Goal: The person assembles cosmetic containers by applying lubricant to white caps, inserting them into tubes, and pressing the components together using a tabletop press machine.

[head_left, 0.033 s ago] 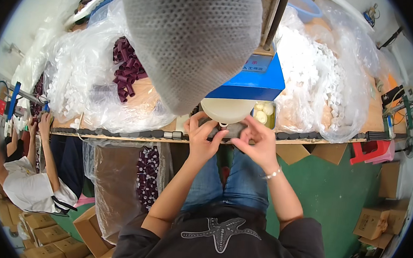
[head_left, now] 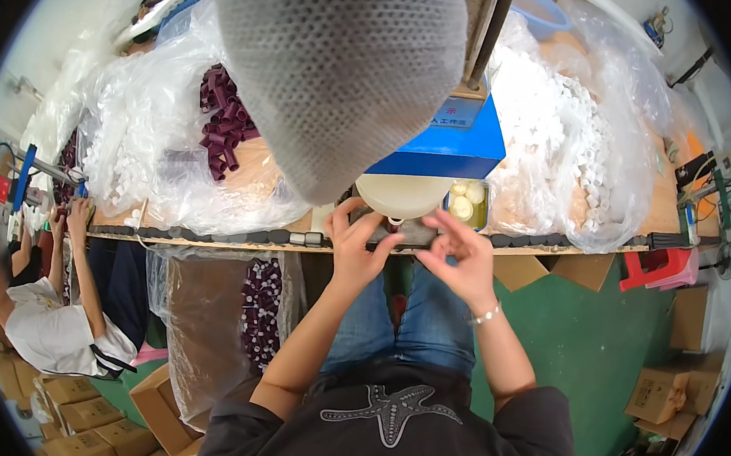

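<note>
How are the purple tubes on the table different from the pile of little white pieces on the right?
Colour: the purple tubes are dark, while the white pieces are bright and pale.
Shape: the purple tubes look longer, and the white pieces look shorter and chunkier.
Place: the purple tubes lie left of the blue housing, the white pieces right of it.
Both are jumbled heaps on the table.

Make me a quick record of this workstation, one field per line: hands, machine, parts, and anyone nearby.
Left hand: fingers curved beside a small dark piece; contact unclear
Right hand: open, thumb and forefinger apart
Machine: blue box, pale dome in front
Parts, left: maroon tubes
Parts, right: white pieces amid clear plastic
Beside dome: pale round pieces in a small tray
Nearby: person in white top, far left
</note>
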A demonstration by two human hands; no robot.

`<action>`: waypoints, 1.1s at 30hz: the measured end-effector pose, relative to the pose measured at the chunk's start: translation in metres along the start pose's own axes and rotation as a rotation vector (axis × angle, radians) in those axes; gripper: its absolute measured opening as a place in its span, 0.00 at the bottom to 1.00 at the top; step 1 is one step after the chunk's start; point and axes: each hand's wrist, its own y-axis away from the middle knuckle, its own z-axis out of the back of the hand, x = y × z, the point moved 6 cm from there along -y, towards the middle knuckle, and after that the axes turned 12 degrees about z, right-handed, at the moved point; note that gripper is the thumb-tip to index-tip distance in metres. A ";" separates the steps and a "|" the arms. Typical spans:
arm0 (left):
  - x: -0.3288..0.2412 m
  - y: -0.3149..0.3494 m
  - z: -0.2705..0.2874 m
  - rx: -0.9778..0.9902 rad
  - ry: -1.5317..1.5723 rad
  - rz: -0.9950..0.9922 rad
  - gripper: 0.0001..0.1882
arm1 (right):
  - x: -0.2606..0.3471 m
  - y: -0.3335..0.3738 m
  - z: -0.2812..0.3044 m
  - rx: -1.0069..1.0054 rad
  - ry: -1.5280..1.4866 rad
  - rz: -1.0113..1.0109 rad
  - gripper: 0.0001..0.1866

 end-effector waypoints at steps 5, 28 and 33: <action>-0.003 0.008 0.022 -0.038 0.039 0.055 0.31 | 0.014 0.053 0.046 0.003 0.064 -0.091 0.22; 0.005 0.014 0.113 0.448 -0.033 0.269 0.13 | 0.053 -0.026 0.181 -0.311 0.816 0.414 0.15; 0.155 0.126 0.227 0.916 -0.884 0.751 0.12 | 0.034 -0.009 0.178 -0.250 0.696 0.368 0.21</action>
